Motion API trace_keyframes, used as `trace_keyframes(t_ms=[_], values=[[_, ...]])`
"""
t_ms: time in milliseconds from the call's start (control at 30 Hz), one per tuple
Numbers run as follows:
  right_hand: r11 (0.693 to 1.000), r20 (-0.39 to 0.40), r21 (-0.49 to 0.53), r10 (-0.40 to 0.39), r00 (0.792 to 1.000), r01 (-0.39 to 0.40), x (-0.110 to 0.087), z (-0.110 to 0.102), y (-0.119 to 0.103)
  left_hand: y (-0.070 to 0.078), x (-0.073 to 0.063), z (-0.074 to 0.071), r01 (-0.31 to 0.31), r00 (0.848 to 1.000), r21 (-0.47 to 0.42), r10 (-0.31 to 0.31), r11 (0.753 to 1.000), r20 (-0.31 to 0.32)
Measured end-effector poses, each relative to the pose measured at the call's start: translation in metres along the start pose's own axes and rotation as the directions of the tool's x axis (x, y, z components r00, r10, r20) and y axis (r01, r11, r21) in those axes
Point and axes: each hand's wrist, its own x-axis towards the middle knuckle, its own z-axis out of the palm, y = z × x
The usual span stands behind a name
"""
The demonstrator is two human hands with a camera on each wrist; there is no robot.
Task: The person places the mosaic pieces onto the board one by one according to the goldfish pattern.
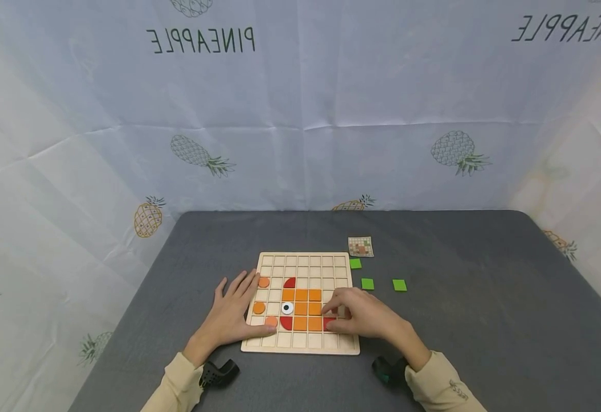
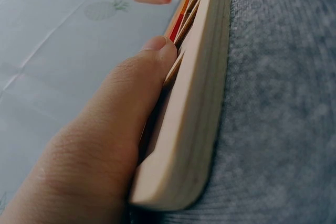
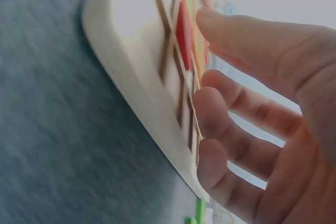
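In the head view a wooden grid board [image 1: 300, 342] lies on the dark table. My left hand [image 1: 230, 315] is spread along its left edge, fingers straight; the thumb [image 2: 142, 82] rests on the near-left part, beside a light orange disc [image 1: 271, 321]. My right hand [image 1: 364, 313] is over the right side with loosely bent fingers. Its thumb is close to a red piece [image 1: 327, 324] in the grid, partly covered; the right wrist view shows a gap between thumb and fingers. Orange squares [image 1: 301, 309], a white eye disc [image 1: 287, 308] and a red quarter piece [image 1: 286, 323] fill neighbouring cells.
Green square tiles [image 1: 367, 284] lie right of the board. A small pattern card [image 1: 361, 246] sits beyond its far-right corner. More orange discs [image 1: 259, 308] are in the left columns, and another red piece [image 1: 290, 282] sits higher up. A pineapple-print curtain [image 1: 300, 160] hangs behind the table.
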Motion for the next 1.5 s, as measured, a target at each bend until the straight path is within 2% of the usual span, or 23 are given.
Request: trace_keyframes(t_ms=[167, 333, 467, 733, 933, 1233, 1500], values=[[1.000, -0.096, 0.014, 0.020, 0.995, -0.019, -0.005, -0.011, 0.006, 0.000, 0.000, 0.001, 0.001, 1.000, -0.001, -0.001, 1.000, -0.001], [0.999, -0.196, -0.032, 0.023, 0.980, -0.030, -0.011, -0.024, 0.017, -0.001, -0.001, 0.002, 0.001, 1.000, 0.007, -0.001, 1.000, -0.005], [0.998, -0.246, -0.024, 0.044, 0.968, -0.051, -0.017, -0.032, 0.027, -0.001, -0.002, 0.002, -0.002, 1.000, 0.007, 0.002, 1.000, -0.008], [0.983, -0.261, -0.005, 0.175, 0.949, -0.182, -0.026, -0.041, 0.045, 0.000, -0.002, 0.002, -0.006, 1.000, 0.009, 0.006, 1.000, -0.012], [0.973, -0.249, -0.006, 0.221, 0.943, -0.229, -0.027, -0.042, 0.051, 0.000, -0.002, 0.002, -0.012, 1.000, 0.009, 0.012, 1.000, -0.018], [0.961, -0.238, -0.031, 0.259, 0.936, -0.274, -0.027, -0.040, 0.057, 0.001, -0.001, 0.000, -0.007, 1.000, 0.006, 0.007, 1.000, -0.010], [0.963, -0.276, -0.094, 0.220, 0.936, -0.254, -0.022, -0.032, 0.060, 0.001, 0.000, 0.000, -0.003, 1.000, 0.004, 0.003, 1.000, -0.003]])
